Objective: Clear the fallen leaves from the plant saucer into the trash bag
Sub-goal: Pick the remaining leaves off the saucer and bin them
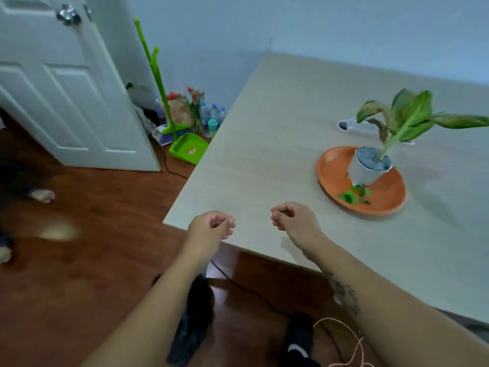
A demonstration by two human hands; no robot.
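Observation:
An orange plant saucer rests on the pale table at the right. A white pot with a droopy green plant stands in it. Several small green leaves lie on the saucer's near side, in front of the pot. My left hand hovers over the table's near corner, fingers loosely curled with nothing in them. My right hand is beside it over the table edge, also curled and holding nothing, well left of the saucer. No trash bag is in view.
A white object lies on the table behind the plant. On the floor by the wall stand a green broom and dustpan, water bottles and flowers. A white door is at left; cables cross the wooden floor.

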